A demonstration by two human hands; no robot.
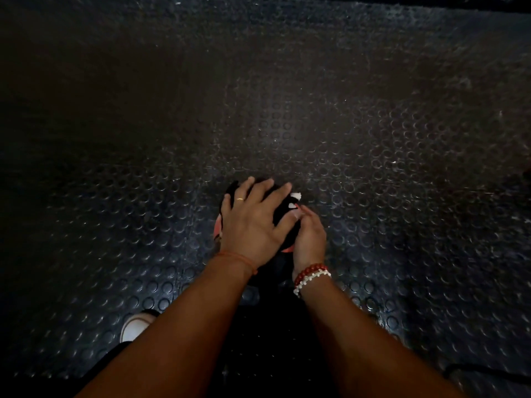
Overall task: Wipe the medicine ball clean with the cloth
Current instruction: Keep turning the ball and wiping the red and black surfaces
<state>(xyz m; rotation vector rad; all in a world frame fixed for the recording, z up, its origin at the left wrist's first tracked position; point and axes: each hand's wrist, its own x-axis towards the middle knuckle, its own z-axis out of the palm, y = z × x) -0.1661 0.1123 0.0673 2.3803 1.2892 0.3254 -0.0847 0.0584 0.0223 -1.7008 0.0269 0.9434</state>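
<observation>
Head view: left hand (pixel 250 222) lies flat, fingers spread, steadying the medicine ball (pixel 232 187); right hand (pixel 309 239) clutches the cloth (pixel 295 196), so rub firmly and roll the ball to reach hidden sides

Both arms are stretched forward; the left hand (pixel 253 222) is spread flat, the right hand (pixel 309 239) is curled, apparently round the cloth (pixel 289 210).

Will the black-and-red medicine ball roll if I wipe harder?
Probably: the round black-and-red medicine ball rests on studded rubber floor, steadied by the left hand; the right hand grips the white cloth. Studs likely slow it.
</observation>
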